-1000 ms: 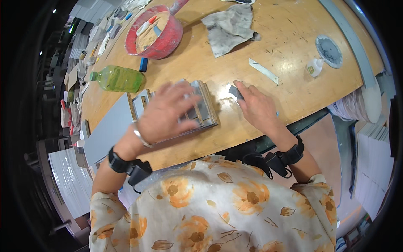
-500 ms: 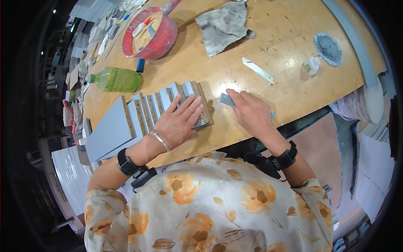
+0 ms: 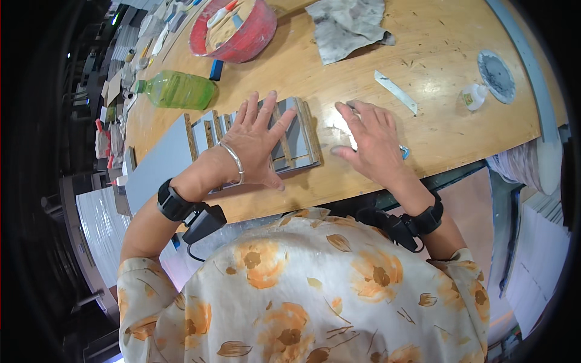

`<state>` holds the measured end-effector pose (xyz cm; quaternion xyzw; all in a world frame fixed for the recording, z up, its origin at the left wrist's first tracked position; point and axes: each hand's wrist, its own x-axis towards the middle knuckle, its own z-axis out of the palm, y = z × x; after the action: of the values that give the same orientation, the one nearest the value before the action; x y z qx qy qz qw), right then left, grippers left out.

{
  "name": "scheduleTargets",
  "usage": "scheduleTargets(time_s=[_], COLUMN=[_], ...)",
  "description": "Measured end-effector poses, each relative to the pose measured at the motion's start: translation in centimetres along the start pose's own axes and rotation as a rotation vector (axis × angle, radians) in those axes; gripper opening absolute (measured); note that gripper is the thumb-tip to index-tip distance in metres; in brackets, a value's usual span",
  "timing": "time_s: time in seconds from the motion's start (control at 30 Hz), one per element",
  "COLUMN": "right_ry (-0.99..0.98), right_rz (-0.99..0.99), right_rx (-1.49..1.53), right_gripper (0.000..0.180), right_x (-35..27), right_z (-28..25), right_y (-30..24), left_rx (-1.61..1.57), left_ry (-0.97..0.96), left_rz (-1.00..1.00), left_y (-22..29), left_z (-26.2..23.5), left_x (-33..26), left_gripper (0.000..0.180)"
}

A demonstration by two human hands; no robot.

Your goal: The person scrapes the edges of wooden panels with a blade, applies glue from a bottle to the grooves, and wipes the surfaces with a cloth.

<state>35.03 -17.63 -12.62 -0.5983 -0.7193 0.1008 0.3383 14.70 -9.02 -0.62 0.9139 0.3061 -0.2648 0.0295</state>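
Observation:
My left hand (image 3: 251,136) spreads its fingers over a row of overlapping grey boards (image 3: 160,160) with rough brown chipboard edges, covering part of them; whether it presses on them I cannot tell. To the right of the boards, my right hand (image 3: 370,140) is open over the wooden table, its thumb apart from its curved fingers. A bright white patch shows between them, perhaps glare. No grey flat piece is visible in this hand now. Beside its outer edge lies a small blue object (image 3: 404,152), partly hidden.
A red pan (image 3: 257,33) of tan powder stands at the far left, near a green bottle (image 3: 178,89) lying down. A grey rag (image 3: 348,30), a blade strip (image 3: 396,92), a small white bottle (image 3: 474,96) and a dish of grey paste (image 3: 497,75) lie on the table (image 3: 436,136).
My left hand has spread its fingers and shifted back along the boards. My right hand has opened, and the grey flat piece it held is out of sight. The whole view has shifted.

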Motion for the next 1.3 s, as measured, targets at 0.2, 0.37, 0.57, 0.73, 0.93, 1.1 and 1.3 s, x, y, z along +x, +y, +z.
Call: scheduleTargets(time_s=[0.2,0.37,0.57,0.73,0.93,1.1,1.3], right_ry=[-0.103,-0.082,-0.065,-0.043,-0.066,-0.091,-0.135], right_rz=[-0.071,-0.072,-0.033,0.008,-0.035,0.044,0.074], right_rx=[0.38,0.23,0.256,0.317,0.29,0.379,0.356], right_gripper=[0.084,0.08,0.074,0.075,0.08,0.091,0.099], right_x=[1.2,1.1,1.2,1.1,1.1,0.8,0.7], right_z=[4.1,5.4,5.3,6.0,5.7,5.7,5.5], right_y=[-4.9,-5.3,-5.9,-5.8,-5.3,-5.0,-4.9], left_rx=[0.061,0.083,0.047,0.024,0.032,-0.123,-0.371], left_ry=[0.088,0.12,0.131,0.159,0.116,0.175,0.251], left_rz=[0.039,0.093,0.112,0.095,0.09,0.105,-0.057], left_y=[-0.8,-1.4,-1.9,-2.4,-2.6,-4.5,-7.0], left_z=[1.1,1.0,2.3,2.7,2.7,2.0,2.7], left_x=[0.4,0.1,-1.3,-1.7,-1.7,-2.1,-0.4], left_gripper=[0.109,0.098,0.097,0.099,0.102,0.109,0.089])
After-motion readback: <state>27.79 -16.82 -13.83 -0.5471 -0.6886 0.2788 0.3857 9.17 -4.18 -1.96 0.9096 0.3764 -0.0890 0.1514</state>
